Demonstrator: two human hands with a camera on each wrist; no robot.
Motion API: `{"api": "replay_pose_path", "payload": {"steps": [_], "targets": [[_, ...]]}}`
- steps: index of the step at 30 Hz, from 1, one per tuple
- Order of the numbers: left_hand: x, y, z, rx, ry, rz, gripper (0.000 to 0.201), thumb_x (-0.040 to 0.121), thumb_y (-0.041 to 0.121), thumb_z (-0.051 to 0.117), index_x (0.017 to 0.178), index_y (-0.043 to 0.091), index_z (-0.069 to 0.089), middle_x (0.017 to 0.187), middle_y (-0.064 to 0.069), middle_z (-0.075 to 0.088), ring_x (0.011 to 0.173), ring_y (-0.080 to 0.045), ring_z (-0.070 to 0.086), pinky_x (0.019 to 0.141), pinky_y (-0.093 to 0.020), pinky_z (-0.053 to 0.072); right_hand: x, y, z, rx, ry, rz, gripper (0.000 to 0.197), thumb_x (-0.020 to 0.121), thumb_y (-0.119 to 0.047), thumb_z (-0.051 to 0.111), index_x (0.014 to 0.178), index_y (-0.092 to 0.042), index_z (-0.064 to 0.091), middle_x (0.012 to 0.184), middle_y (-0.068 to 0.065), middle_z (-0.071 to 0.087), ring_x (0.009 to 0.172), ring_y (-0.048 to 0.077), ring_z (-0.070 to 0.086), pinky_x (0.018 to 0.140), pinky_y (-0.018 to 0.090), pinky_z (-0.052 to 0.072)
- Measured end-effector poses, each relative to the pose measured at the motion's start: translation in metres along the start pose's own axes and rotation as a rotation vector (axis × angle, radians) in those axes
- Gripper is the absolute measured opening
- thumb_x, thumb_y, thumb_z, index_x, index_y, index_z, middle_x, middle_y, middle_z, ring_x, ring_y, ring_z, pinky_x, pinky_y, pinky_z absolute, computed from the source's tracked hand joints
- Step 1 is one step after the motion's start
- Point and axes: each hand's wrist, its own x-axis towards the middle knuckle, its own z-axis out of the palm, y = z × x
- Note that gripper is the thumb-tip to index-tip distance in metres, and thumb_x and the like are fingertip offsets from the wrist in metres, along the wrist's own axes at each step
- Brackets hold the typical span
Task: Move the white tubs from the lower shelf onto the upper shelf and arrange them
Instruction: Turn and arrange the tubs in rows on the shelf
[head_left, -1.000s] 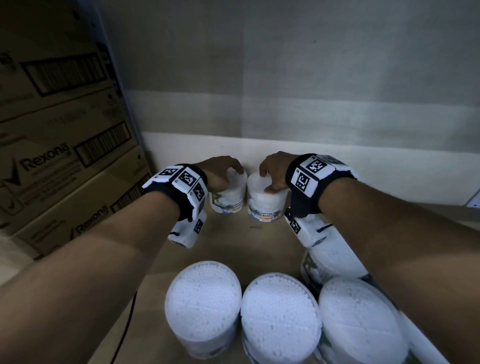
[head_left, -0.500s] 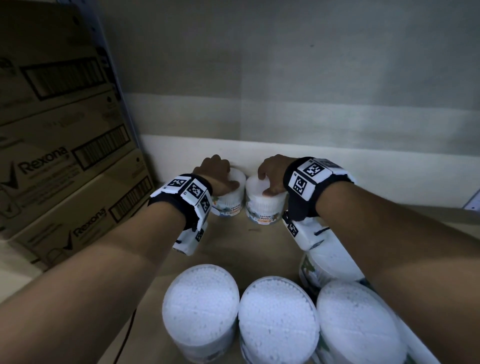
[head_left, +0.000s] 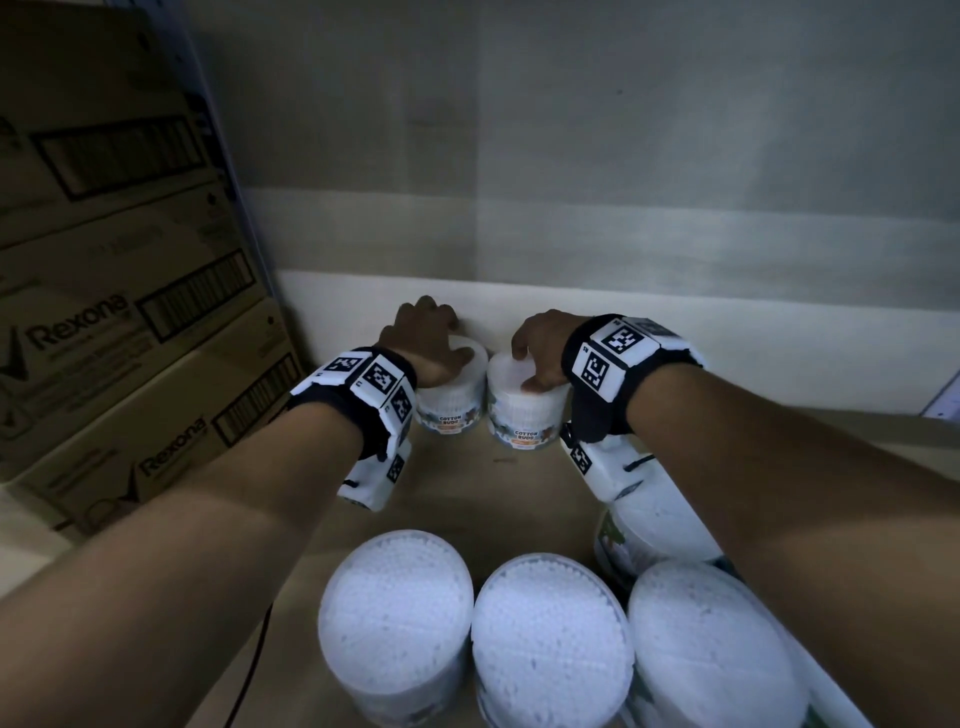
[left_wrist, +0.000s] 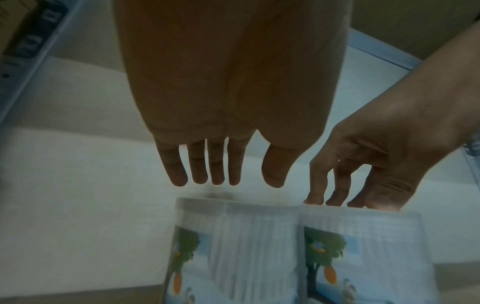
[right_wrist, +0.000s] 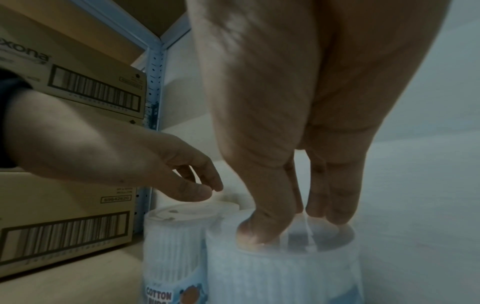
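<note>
Two white cotton-bud tubs stand side by side against the back wall: the left tub (head_left: 451, 400) (left_wrist: 233, 236) and the right tub (head_left: 525, 413) (right_wrist: 283, 271). My left hand (head_left: 431, 338) (left_wrist: 226, 183) hovers just above the left tub with straight, relaxed fingers, touching nothing. The thumb and fingertips of my right hand (head_left: 537, 356) (right_wrist: 293, 222) rest on the right tub's lid. Three more tubs (head_left: 395, 613) (head_left: 550, 644) (head_left: 711, 654) stand in a row at the front. A further tub (head_left: 654, 525) sits partly hidden under my right forearm.
Stacked Rexona cardboard boxes (head_left: 130, 322) fill the left side, right beside the left tub. A perforated metal shelf post (right_wrist: 154, 102) stands at the back left corner. The brown shelf board (head_left: 483, 493) shows between the back pair and the front row.
Both hands pushed the two tubs back toward the wall. My left hand then let go of its tub and lifted off it; the right hand stays on its lid.
</note>
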Motion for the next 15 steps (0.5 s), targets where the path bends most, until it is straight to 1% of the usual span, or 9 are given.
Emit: {"api": "replay_pose_path", "payload": {"steps": [4, 7, 9, 11, 15], "targets": [[0.0014, 0.0015, 0.0059, 0.075, -0.041, -0.033, 0.06, 0.088, 0.049, 0.055, 0.135, 0.013, 0.044, 0.136, -0.012, 0.04, 0.13, -0.03, 0.037, 0.106, -0.045, 0.038, 0.005, 0.0018, 0.0034, -0.003, 0.014, -0.006, 0.071, 0.047, -0.06, 0.078, 0.109, -0.026, 0.062, 0.111, -0.002, 0.064, 0.096, 0.023, 0.064, 0.085, 0.04, 0.057], [0.003, 0.0002, 0.0069, 0.098, -0.066, -0.022, 0.061, 0.087, 0.05, 0.056, 0.134, 0.013, 0.044, 0.135, -0.012, 0.041, 0.128, -0.029, 0.04, 0.105, -0.045, 0.039, 0.0069, 0.0032, 0.0053, 0.004, 0.027, -0.002, 0.072, 0.044, -0.062, 0.076, 0.107, -0.029, 0.061, 0.11, -0.003, 0.064, 0.095, 0.022, 0.064, 0.083, 0.04, 0.057], [0.0023, -0.0003, 0.0047, 0.095, -0.081, 0.0, 0.058, 0.087, 0.049, 0.056, 0.133, 0.015, 0.045, 0.135, -0.011, 0.041, 0.126, -0.029, 0.041, 0.104, -0.043, 0.039, 0.0064, 0.0033, 0.0046, 0.0, 0.018, -0.008, 0.072, 0.046, -0.063, 0.076, 0.108, -0.028, 0.061, 0.111, -0.002, 0.063, 0.095, 0.023, 0.064, 0.084, 0.04, 0.057], [0.0016, -0.0016, 0.0016, 0.086, -0.103, 0.021, 0.056, 0.088, 0.046, 0.057, 0.133, 0.015, 0.045, 0.138, -0.01, 0.041, 0.127, -0.028, 0.041, 0.104, -0.039, 0.039, 0.0056, 0.003, 0.0038, -0.005, 0.005, -0.012, 0.072, 0.049, -0.062, 0.076, 0.109, -0.026, 0.061, 0.111, -0.002, 0.063, 0.095, 0.023, 0.064, 0.085, 0.039, 0.056], [-0.0009, -0.0035, -0.0029, 0.05, -0.139, 0.079, 0.054, 0.092, 0.036, 0.056, 0.14, 0.015, 0.041, 0.146, -0.008, 0.036, 0.133, -0.025, 0.039, 0.107, -0.033, 0.033, 0.007, 0.0042, 0.0048, -0.008, 0.019, -0.017, 0.074, 0.046, -0.064, 0.075, 0.108, -0.028, 0.059, 0.11, -0.003, 0.062, 0.094, 0.022, 0.063, 0.084, 0.04, 0.056]]}}
